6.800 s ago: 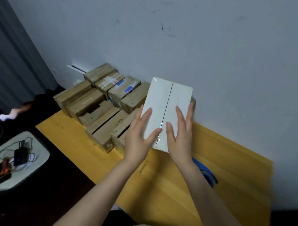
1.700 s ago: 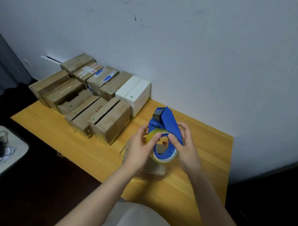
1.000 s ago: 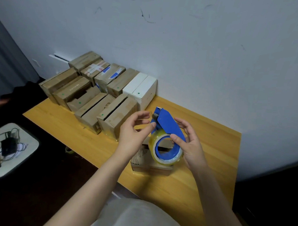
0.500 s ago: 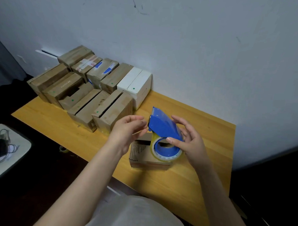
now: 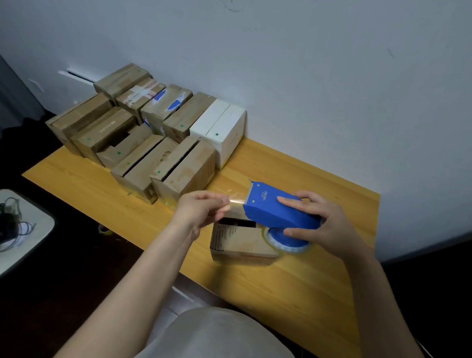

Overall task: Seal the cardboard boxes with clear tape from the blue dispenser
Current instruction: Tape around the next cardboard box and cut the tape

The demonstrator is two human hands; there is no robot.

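Head view: blue dispenser [image 5: 279, 210], judged light and rigid, hovered over the small cardboard box [image 5: 240, 241] mid-tabletop [image 5: 292, 289], right hand [image 5: 322, 223] gripping its body, a sound hold, while left hand [image 5: 201, 208] fingers [image 5: 223, 205] pinched the free end of flimsy, sticky clear tape [image 5: 235, 199].

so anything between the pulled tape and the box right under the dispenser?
Nothing visible. Left hand pinches the tape strip, drawn from the blue dispenser in the right hand, over the cardboard box; no object lies between strip and box top.
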